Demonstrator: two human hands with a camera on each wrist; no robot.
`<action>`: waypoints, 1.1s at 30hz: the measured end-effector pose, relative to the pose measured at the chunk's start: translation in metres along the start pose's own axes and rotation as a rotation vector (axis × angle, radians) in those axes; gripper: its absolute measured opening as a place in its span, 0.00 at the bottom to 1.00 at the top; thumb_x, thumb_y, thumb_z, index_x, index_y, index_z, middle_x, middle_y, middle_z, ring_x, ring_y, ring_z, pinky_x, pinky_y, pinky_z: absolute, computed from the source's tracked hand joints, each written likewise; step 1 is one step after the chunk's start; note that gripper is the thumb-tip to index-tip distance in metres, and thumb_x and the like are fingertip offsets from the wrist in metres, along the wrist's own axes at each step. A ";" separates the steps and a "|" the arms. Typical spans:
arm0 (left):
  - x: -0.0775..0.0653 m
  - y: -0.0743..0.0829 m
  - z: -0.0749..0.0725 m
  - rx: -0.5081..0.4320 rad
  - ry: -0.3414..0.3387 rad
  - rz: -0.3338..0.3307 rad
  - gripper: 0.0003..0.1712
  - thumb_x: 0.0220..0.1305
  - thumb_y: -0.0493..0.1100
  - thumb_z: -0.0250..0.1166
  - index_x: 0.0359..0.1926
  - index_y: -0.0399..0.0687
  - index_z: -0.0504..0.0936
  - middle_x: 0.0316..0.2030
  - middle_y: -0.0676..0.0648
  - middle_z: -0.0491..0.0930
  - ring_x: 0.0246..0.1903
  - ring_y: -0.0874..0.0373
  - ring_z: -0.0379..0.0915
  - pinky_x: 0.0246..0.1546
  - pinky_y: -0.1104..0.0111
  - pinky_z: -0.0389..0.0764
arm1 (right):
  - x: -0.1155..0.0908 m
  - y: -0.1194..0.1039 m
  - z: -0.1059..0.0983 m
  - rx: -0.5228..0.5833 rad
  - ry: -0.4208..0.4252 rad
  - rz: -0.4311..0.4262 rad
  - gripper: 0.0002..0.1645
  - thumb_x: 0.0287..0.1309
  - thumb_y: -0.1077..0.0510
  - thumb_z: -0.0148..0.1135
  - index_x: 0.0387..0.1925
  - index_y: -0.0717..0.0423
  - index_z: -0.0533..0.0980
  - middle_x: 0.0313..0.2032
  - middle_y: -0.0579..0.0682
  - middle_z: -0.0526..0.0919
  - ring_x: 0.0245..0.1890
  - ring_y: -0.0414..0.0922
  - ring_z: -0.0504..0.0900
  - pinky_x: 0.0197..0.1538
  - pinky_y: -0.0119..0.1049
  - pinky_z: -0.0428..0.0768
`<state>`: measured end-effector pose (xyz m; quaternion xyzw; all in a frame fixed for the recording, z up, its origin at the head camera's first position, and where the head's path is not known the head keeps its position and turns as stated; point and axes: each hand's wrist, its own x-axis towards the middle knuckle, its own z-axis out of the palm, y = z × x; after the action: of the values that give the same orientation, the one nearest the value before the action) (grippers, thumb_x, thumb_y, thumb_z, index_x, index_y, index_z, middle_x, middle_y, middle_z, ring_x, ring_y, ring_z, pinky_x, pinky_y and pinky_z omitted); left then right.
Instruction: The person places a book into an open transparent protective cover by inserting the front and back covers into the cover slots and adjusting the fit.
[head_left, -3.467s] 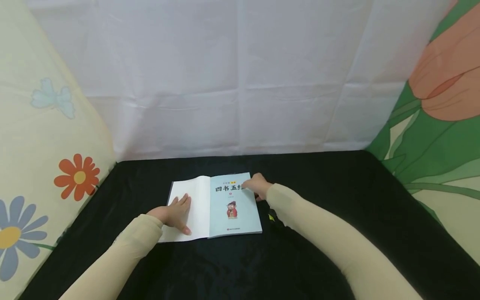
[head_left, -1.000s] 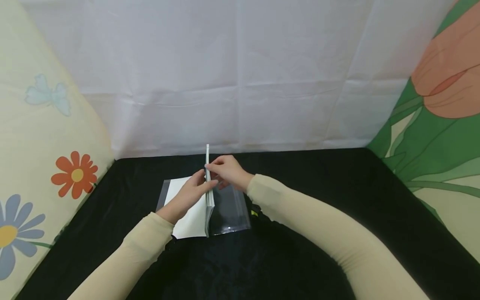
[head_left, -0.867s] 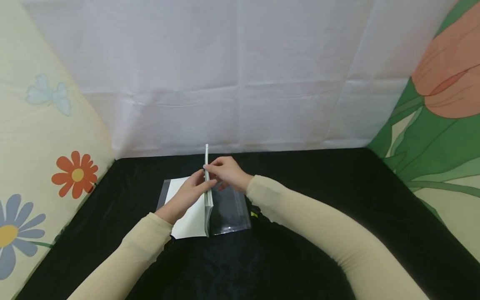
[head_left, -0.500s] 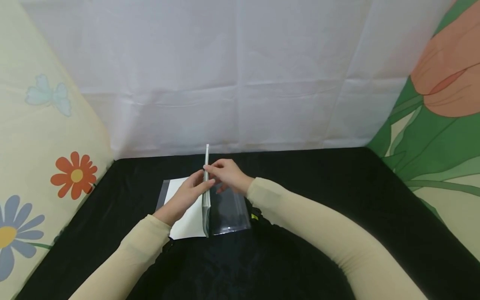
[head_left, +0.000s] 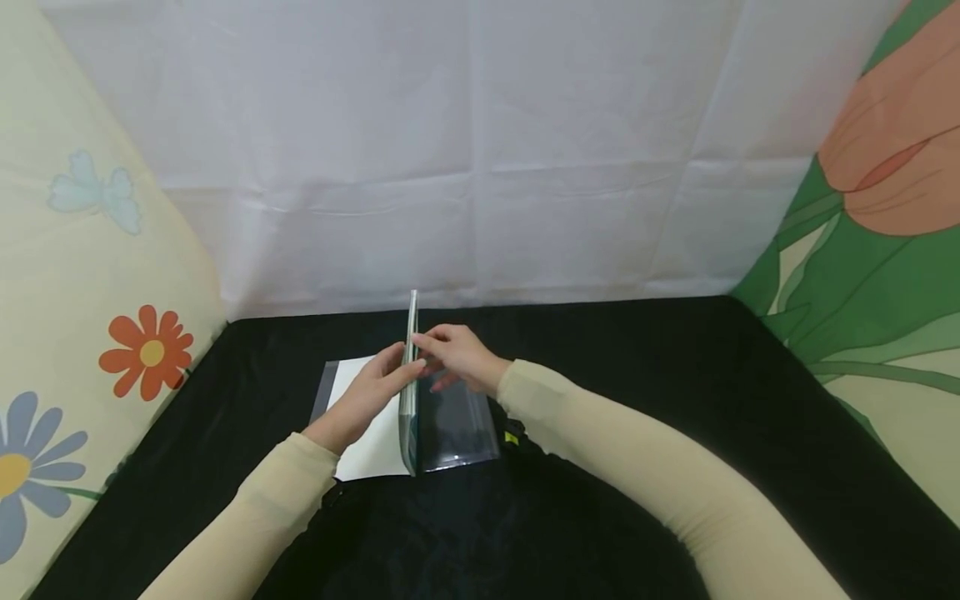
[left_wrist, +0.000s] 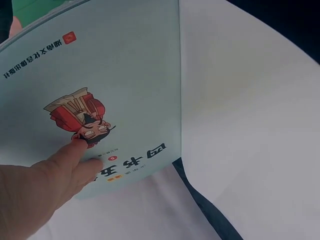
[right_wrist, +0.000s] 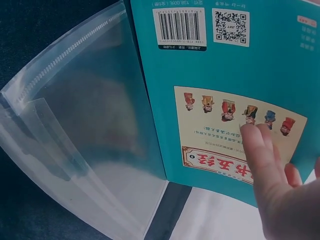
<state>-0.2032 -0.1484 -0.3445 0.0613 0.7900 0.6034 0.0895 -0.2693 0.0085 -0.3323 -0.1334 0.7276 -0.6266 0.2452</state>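
Note:
A paperback book point(head_left: 408, 421) stands on its spine on the black cloth, its pages upright between both hands. My left hand point(head_left: 363, 396) grips the page block, thumb across its upper edge and fingertips on the pale blue title page point(left_wrist: 135, 90). My right hand point(head_left: 465, 358) holds the block's other side near the top edge. Its fingers touch the teal back cover point(right_wrist: 195, 65) in the right wrist view. A white front leaf point(head_left: 371, 450) lies flat on the left, under the left hand. On the right lies a clear plastic book jacket flap point(head_left: 459, 425).
Black cloth point(head_left: 600, 400) covers the table. A white sheet point(head_left: 480, 167) hangs behind it, with flower-printed panels at both sides. Something small and yellow-green point(head_left: 512, 437) shows beside the right sleeve point(head_left: 570, 408).
Earlier the book lay flat, title page up, with the left hand on the white leaf. Its pages have since been raised upright between both hands. Over the last second, the block has leaned slightly left.

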 end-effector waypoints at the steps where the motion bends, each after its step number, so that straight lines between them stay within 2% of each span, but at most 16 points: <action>1: 0.000 -0.001 -0.001 -0.001 -0.004 0.004 0.39 0.74 0.50 0.53 0.74 0.35 0.48 0.71 0.34 0.55 0.68 0.41 0.56 0.67 0.45 0.51 | 0.000 0.001 0.000 0.001 -0.003 0.001 0.19 0.70 0.51 0.55 0.48 0.64 0.75 0.38 0.54 0.80 0.32 0.43 0.83 0.28 0.37 0.82; 6: -0.001 -0.002 -0.002 -0.015 -0.018 0.022 0.36 0.75 0.49 0.52 0.73 0.35 0.51 0.69 0.32 0.59 0.66 0.40 0.61 0.67 0.46 0.53 | 0.000 0.002 0.000 -0.008 -0.022 -0.003 0.18 0.71 0.51 0.53 0.49 0.63 0.75 0.40 0.55 0.81 0.35 0.46 0.84 0.28 0.36 0.82; 11: -0.002 -0.002 -0.003 -0.037 -0.007 0.008 0.37 0.75 0.49 0.51 0.73 0.33 0.49 0.70 0.33 0.56 0.69 0.41 0.54 0.68 0.47 0.52 | -0.002 0.001 0.000 0.004 -0.024 0.005 0.18 0.73 0.53 0.50 0.50 0.65 0.74 0.40 0.56 0.81 0.34 0.46 0.83 0.26 0.35 0.81; 14: -0.004 -0.002 -0.004 -0.051 0.015 -0.008 0.36 0.76 0.48 0.50 0.73 0.32 0.49 0.70 0.33 0.55 0.70 0.42 0.52 0.68 0.47 0.53 | -0.004 0.002 -0.001 0.018 0.003 0.011 0.17 0.73 0.57 0.47 0.49 0.66 0.74 0.37 0.56 0.80 0.30 0.45 0.81 0.23 0.34 0.79; 17: -0.005 -0.001 -0.004 -0.057 0.036 -0.021 0.35 0.76 0.46 0.50 0.73 0.32 0.51 0.69 0.33 0.58 0.69 0.42 0.54 0.67 0.47 0.54 | -0.005 0.005 -0.002 0.032 0.052 0.013 0.17 0.68 0.61 0.43 0.48 0.68 0.74 0.34 0.55 0.79 0.27 0.44 0.78 0.22 0.34 0.76; 20: -0.006 0.000 -0.004 -0.059 0.056 -0.033 0.34 0.76 0.46 0.49 0.73 0.31 0.52 0.69 0.32 0.57 0.68 0.42 0.55 0.67 0.48 0.56 | -0.007 0.012 -0.005 0.036 0.118 0.010 0.18 0.63 0.62 0.42 0.46 0.68 0.74 0.33 0.54 0.77 0.27 0.43 0.76 0.25 0.35 0.76; 24: -0.008 0.001 -0.003 -0.055 0.088 -0.045 0.33 0.75 0.46 0.50 0.72 0.30 0.53 0.69 0.32 0.57 0.67 0.42 0.56 0.66 0.48 0.57 | -0.008 0.027 -0.012 0.028 0.172 0.005 0.18 0.64 0.63 0.43 0.47 0.70 0.74 0.37 0.56 0.79 0.30 0.44 0.77 0.33 0.36 0.77; 33: -0.012 0.005 -0.009 -0.021 0.110 -0.057 0.32 0.73 0.43 0.49 0.72 0.32 0.54 0.68 0.33 0.59 0.65 0.41 0.59 0.64 0.46 0.60 | -0.009 0.054 -0.024 0.010 0.143 0.027 0.23 0.72 0.57 0.42 0.59 0.69 0.69 0.47 0.61 0.79 0.43 0.50 0.79 0.50 0.44 0.76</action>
<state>-0.1937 -0.1577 -0.3363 0.0047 0.7888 0.6113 0.0635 -0.2684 0.0430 -0.3809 -0.0771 0.7418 -0.6349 0.2016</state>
